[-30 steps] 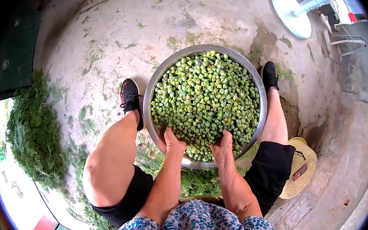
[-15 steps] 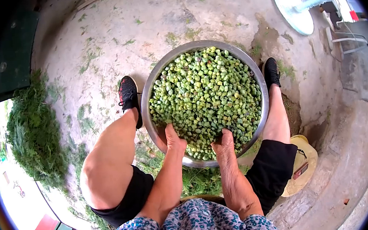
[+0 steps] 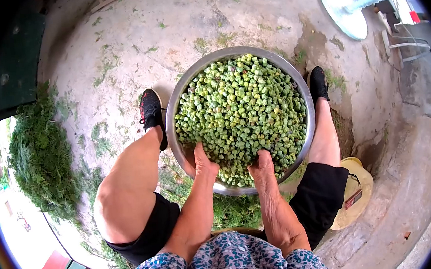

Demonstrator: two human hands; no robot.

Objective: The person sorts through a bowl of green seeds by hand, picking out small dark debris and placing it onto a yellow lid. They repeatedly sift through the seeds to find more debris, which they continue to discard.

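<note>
A wide metal bowl rests between my feet, heaped with small round green pods. My left hand reaches into the near left part of the heap; its thumb lies along the surface and the fingers are buried. My right hand is sunk into the near right part of the heap, its thumb up and its fingers hidden under the pods. The two hands are apart, both inside the near rim.
Green plant cuttings are piled at the left, with more under the bowl's near side. A straw-coloured hat lies by my right leg. A white round stand base is at the upper right, a dark green panel at the upper left.
Some pods on the heap's surface have shifted slightly. Both hands stay in nearly the same place in the bowl.
</note>
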